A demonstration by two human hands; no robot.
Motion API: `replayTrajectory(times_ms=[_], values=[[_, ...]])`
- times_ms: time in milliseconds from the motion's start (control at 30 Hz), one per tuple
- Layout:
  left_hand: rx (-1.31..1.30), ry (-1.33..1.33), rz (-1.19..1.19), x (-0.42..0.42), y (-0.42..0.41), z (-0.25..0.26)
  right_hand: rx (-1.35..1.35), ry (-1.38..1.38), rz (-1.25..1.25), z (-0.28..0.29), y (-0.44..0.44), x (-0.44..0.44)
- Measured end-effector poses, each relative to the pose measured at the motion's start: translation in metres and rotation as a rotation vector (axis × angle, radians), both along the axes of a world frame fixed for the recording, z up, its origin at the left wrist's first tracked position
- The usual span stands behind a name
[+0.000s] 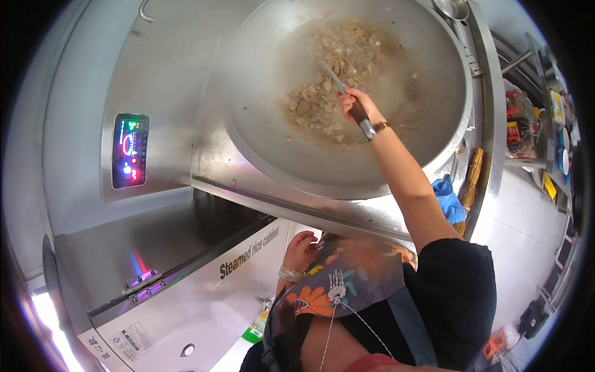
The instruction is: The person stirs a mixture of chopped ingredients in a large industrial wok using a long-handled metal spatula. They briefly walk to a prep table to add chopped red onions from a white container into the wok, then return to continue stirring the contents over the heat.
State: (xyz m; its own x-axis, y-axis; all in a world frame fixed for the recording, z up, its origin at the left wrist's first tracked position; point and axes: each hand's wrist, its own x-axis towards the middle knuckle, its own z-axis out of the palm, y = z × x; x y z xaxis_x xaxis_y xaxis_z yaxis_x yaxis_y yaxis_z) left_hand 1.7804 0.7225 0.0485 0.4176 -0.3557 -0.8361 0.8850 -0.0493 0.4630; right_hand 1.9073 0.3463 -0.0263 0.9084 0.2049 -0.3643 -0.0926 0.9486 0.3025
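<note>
My right hand (358,107) grips the brown handle of a metal-shafted cooking spatula (332,74), reaching over a very large metal wok (297,162). The tool's far end is lost in steam and among the food. Thin pale brown slices of food (307,104), perhaps meat, lie in cloudy liquid at the wok's middle, with a few stray bits on its wall. My left hand (302,251) hangs low beside my flowered apron (367,265), near the counter's front edge. Its fingers are loosely curled, and nothing shows in them.
Left of the wok glows a control panel (131,151) on the metal backing. A steamed rice cabinet (195,288) stands at lower left. A blue cloth (448,200) and a bamboo wok brush (472,181) lie along the right rim, with a ladle (452,8) farther up. Crowded shelves (548,116) stand beyond.
</note>
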Motion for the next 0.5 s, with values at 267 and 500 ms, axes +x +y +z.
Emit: replayTrajectory(times_ms=[267,500], values=[[-0.074,0.081,-0.269,0.011,-0.033,-0.024,-1.556,0.355,0.693,0.116,-0.046,-0.176],[-0.102,0.147,-0.249,0.013,-0.031,-0.044,-2.039,0.553,1.074,0.136,-0.121,-0.194]])
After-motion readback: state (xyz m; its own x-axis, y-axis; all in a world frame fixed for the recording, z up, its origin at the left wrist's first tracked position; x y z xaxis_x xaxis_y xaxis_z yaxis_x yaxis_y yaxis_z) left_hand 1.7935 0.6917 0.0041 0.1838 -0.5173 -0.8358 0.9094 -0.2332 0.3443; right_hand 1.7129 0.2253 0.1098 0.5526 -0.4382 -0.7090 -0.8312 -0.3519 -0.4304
